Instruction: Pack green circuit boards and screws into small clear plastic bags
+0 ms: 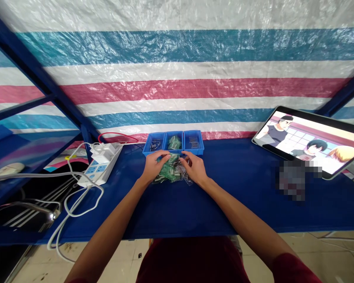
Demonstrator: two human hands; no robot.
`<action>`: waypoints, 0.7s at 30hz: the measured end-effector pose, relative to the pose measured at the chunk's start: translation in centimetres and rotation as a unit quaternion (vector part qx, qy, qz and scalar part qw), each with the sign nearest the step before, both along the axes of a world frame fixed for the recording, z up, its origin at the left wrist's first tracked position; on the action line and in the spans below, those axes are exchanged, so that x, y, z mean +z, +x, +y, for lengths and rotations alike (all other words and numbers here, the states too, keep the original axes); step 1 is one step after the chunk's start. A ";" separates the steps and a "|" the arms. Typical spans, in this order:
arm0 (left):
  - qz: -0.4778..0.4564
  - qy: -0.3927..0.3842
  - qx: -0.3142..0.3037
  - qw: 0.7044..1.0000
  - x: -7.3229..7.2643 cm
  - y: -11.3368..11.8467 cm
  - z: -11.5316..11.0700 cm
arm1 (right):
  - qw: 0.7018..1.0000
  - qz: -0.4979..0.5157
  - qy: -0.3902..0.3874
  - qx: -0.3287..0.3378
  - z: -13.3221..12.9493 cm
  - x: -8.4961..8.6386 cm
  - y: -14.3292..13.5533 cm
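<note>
Where a loose pile of green and clear plastic and small metallic pieces (172,172) lies mid-frame, our left hand (153,167) and right hand (195,168) curl over its sides; we cannot tell whether either grips anything. Three blue plastic trays (183,140) stand just above.

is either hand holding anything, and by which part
It cannot be told: the left hand and right hand are at the pile of green and clear plastic, but any grip is unclear.
</note>
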State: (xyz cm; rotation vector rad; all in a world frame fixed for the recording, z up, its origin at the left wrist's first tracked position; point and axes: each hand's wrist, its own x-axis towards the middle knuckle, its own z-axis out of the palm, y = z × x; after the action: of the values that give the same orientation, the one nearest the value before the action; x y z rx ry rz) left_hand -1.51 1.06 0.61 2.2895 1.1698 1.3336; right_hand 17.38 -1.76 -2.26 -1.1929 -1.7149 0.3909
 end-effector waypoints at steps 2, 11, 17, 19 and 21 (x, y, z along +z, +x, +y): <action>-0.020 -0.031 -0.022 0.999 0.0 0.2 -0.2 | 1.000 -0.010 -0.002 0.024 0.1 -0.1 0.0; -0.021 -0.067 -0.052 0.996 -0.5 0.6 -0.5 | 0.997 -0.017 0.018 0.076 -0.2 0.1 0.1; 0.045 -0.030 -0.033 0.998 -0.5 0.9 -0.8 | 0.997 -0.005 0.036 0.068 -0.4 0.3 0.0; 0.040 -0.019 -0.035 0.998 -0.4 0.9 -0.8 | 0.996 -0.011 0.039 0.074 -0.5 0.2 -0.1; 0.030 -0.022 -0.030 0.999 -0.4 0.8 -0.7 | 0.996 -0.012 0.037 0.080 -0.5 0.2 -0.1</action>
State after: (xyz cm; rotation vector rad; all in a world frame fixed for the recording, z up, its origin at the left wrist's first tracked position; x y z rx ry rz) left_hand -0.76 0.35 0.21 2.3294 1.1290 1.2127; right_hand 17.28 -2.27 -2.08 -1.0156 -1.8367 0.4066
